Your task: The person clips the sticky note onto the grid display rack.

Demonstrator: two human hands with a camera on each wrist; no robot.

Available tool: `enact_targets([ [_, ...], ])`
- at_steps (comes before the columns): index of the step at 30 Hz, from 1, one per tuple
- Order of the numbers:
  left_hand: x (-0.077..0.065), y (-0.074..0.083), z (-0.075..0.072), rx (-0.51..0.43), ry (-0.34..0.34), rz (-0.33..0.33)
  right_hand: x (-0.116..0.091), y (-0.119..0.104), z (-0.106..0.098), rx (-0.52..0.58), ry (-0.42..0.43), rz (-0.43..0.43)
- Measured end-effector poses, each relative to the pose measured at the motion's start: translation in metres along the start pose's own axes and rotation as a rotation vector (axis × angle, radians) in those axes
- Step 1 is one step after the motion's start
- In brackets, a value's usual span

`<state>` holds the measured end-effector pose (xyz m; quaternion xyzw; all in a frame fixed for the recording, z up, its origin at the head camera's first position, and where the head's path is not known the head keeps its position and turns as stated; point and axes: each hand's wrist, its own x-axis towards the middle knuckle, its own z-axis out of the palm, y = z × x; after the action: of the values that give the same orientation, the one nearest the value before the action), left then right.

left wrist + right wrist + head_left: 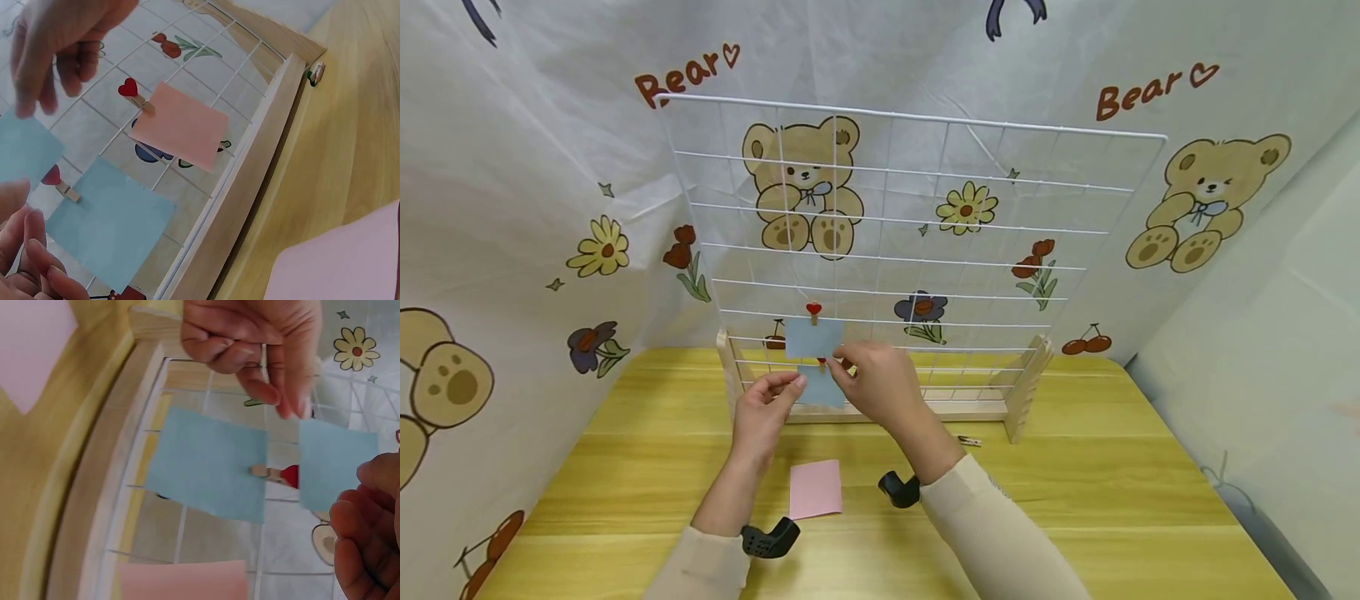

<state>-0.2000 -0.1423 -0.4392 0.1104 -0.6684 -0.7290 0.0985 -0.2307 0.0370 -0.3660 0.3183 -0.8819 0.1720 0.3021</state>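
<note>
Two blue paper notes hang on the white wire grid: the upper note (pixel 813 338) and the lower note (pixel 206 465). A wooden clothespin with a red heart (pixel 67 191) grips the lower note's top edge; another heart clothespin (pixel 814 311) tops the upper one. My left hand (pixel 766 410) hovers by the lower note's left side, thumb and forefinger close together with nothing seen between them. To the right of the heart clothespin, my right hand (pixel 880 383) has loosely bent fingers and appears to hold nothing. A pink note (pixel 181 128), also clipped, is hidden behind it in the head view.
The wire grid (pixel 917 172) stands in a wooden base (pixel 940 411) on the table. A pink paper (pixel 816 489) lies between my forearms. A small clothespin (pixel 969 441) rests by the base's right foot. Behind hangs a bear-print cloth (pixel 880 50).
</note>
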Motion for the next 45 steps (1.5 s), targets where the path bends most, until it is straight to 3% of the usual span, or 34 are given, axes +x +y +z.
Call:
enact_targets([
  [8, -0.006, 0.002, -0.001, 0.113, -0.053, 0.004, -0.022, 0.010, 0.012, 0.009, -0.118, 0.113],
  [16, -0.010, -0.003, -0.001, 0.159, -0.092, 0.047, -0.045, 0.021, 0.025, 0.056, -0.138, 0.126],
  [24, -0.017, -0.012, -0.002, 0.288, -0.159, 0.109, -0.074, 0.027, 0.036, 0.067, -0.156, 0.217],
  [30, -0.025, -0.013, -0.002, 0.358, -0.219, 0.111, -0.096, 0.031, 0.040, 0.107, -0.154, 0.271],
  [40, -0.030, -0.019, -0.004, 0.476, -0.298, 0.131, -0.129, 0.044, 0.037, 0.242, -0.224, 0.472],
  [45, -0.031, -0.020, -0.006, 0.553, -0.351, 0.099, -0.139, 0.061, 0.031, 0.304, -0.245, 0.548],
])
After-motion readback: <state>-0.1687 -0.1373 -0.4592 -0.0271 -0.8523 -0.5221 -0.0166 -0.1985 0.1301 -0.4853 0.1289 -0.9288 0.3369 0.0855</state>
